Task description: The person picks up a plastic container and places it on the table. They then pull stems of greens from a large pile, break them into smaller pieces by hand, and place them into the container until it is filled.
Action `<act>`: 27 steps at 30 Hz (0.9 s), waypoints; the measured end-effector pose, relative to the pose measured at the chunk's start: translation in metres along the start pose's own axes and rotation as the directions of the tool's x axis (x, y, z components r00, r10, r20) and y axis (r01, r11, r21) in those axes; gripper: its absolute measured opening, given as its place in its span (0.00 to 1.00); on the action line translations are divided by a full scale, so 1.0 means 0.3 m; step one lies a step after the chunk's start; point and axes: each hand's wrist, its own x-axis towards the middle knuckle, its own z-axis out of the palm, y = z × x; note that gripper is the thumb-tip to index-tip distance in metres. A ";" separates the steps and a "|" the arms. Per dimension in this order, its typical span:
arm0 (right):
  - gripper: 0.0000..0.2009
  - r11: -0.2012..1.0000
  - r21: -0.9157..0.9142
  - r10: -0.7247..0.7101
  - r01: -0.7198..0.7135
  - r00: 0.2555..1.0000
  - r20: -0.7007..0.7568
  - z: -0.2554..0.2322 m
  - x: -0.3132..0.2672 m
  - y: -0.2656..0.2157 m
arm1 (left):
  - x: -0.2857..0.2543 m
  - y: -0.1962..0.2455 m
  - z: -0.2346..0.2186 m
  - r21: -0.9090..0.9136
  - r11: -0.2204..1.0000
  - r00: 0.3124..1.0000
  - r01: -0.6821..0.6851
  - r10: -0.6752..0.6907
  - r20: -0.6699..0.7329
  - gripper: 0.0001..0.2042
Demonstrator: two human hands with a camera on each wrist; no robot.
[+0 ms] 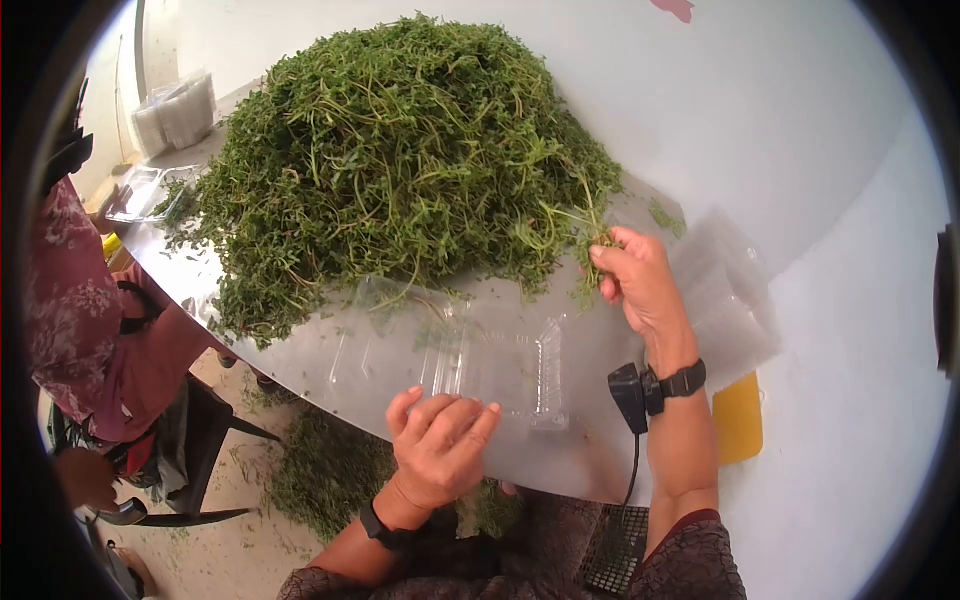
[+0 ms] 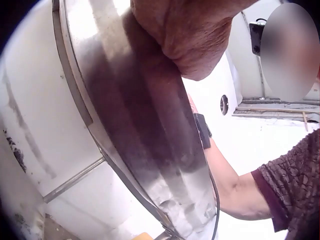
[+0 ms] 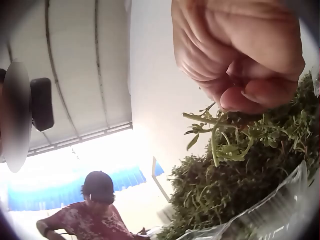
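A big heap of leafy green herbs (image 1: 400, 160) covers the far part of the metal table. At its right edge my right hand (image 1: 635, 275) pinches a small herb sprig (image 3: 215, 130) between thumb and fingers, with cut stems and leaves sticking out below the fingertips. In front of the heap lies a clear plastic clamshell box (image 1: 545, 375), spread open on the table. My left hand (image 1: 440, 448) is at the box's near side with its fingers loosely bent and nothing seen in them. In the left wrist view, only part of that hand (image 2: 187, 35) shows, above the table's edge.
Stacked clear plastic boxes (image 1: 725, 300) stand to the right, beside a yellow object (image 1: 738, 418). Another stack (image 1: 175, 112) is at the far left. A person in a patterned top (image 1: 85, 330) is on the left. Cut greens (image 1: 335, 470) and a black chair (image 1: 205, 430) are below the table.
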 end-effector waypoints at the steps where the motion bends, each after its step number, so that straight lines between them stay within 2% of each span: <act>1: 0.05 0.998 0.054 0.004 -0.006 0.999 0.033 -0.001 -0.034 0.001 | 0.002 -0.002 -0.001 -0.007 1.000 1.000 0.001 -0.001 0.008 0.22; 8: 0.05 0.988 0.141 0.046 -0.065 0.990 0.131 0.034 -0.233 0.077 | 0.027 -0.006 -0.030 -0.100 0.995 0.997 -0.006 0.014 0.074 0.19; 11: 0.05 0.977 0.166 0.108 -0.132 0.984 0.144 0.050 -0.305 0.080 | 0.027 -0.002 -0.048 -0.102 0.993 0.996 -0.060 0.067 0.066 0.18; 12: 0.05 0.974 0.174 0.120 -0.145 0.982 0.146 0.055 -0.325 0.091 | 0.027 -0.003 -0.052 -0.096 0.993 0.991 -0.064 0.075 0.112 0.18; 17: 0.06 0.973 0.159 0.150 -0.167 0.982 0.114 0.070 -0.388 0.106 | 0.042 -0.018 -0.071 -0.082 0.994 0.985 -0.071 0.083 0.149 0.19; 23: 0.07 0.971 0.197 0.131 -0.139 0.990 0.055 0.088 -0.401 0.118 | 0.087 0.012 -0.113 -0.128 0.992 0.984 0.004 0.019 0.179 0.19; 25: 0.07 0.973 0.202 0.106 -0.111 0.994 0.035 0.095 -0.408 0.102 | 0.112 0.030 -0.124 -0.245 0.965 0.991 0.098 -0.074 0.108 0.15; 27: 0.07 0.976 0.204 0.074 -0.075 0.997 0.014 0.107 -0.418 0.070 | 0.121 0.048 -0.127 -0.268 0.956 0.989 0.120 -0.092 0.113 0.14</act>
